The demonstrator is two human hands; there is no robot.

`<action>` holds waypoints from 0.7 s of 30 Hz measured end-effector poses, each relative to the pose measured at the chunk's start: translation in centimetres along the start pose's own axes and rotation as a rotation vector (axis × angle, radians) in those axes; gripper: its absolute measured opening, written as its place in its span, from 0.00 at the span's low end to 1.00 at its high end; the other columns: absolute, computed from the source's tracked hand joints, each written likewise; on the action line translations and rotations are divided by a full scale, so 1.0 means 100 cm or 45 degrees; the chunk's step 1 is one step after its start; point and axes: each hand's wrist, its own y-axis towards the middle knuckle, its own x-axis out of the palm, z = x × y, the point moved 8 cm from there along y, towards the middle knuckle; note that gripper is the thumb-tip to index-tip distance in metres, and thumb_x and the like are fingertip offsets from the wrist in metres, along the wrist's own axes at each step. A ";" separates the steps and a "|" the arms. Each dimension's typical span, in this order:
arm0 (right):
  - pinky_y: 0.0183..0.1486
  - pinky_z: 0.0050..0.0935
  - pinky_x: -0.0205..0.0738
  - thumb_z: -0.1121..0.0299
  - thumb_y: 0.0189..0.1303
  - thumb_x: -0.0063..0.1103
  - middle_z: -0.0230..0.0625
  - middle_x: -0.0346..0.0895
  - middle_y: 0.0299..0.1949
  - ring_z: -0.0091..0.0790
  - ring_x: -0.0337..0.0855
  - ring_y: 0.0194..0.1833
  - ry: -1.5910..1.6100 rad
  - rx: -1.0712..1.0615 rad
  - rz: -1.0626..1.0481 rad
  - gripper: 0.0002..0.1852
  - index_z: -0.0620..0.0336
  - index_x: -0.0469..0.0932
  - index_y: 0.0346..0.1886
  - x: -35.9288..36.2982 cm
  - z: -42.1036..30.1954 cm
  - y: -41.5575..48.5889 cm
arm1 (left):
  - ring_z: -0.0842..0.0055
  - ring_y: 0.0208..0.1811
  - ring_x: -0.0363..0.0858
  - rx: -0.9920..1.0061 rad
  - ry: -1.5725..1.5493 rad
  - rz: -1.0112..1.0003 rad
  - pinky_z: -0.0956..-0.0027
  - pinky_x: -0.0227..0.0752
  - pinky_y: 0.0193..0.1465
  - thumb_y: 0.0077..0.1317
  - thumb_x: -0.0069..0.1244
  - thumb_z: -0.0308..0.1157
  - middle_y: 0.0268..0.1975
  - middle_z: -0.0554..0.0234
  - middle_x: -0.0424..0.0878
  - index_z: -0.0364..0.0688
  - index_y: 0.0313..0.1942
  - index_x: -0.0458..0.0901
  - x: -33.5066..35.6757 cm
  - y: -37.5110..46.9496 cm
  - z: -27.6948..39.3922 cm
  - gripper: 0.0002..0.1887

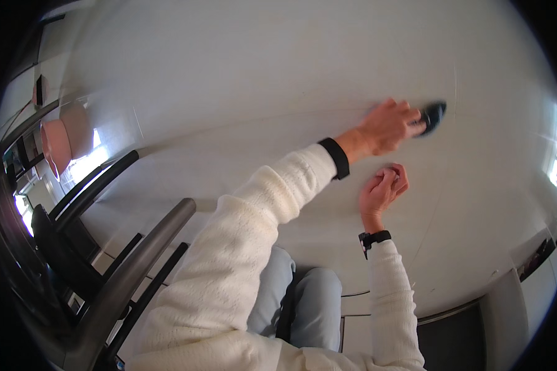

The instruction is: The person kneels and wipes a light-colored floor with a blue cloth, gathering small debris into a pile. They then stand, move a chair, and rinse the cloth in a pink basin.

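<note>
My left hand (392, 127) reaches out over a pale, glossy surface (278, 79). Its fingers grip the near side of a small dark object (432, 119), and both are blurred. The object's kind is unclear; it is pointed at its far end. Closer to me is my right hand (384, 189), fingers curled in with the thumb against them and nothing visible inside. A black band (335, 157) circles my left wrist, a black watch (373, 239) my right.
Dark metal tubes of a frame (144, 250) rise close by my left arm. Farther left is a pink pot-like vessel (58, 143). My knees (315, 292) are below, with a thin dark cord (355, 294) beside them. A dark panel (452, 341) lies at lower right.
</note>
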 end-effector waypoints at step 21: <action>0.52 0.39 0.61 0.82 0.52 0.50 0.36 0.65 0.55 0.45 0.61 0.51 0.083 0.023 0.061 0.08 0.56 0.70 0.31 -0.007 -0.008 0.005 | 0.63 0.46 0.69 -1.370 0.905 1.086 0.61 0.61 0.48 0.67 0.46 0.31 0.39 0.61 0.75 0.45 0.55 0.77 -0.200 -0.386 -0.235 0.16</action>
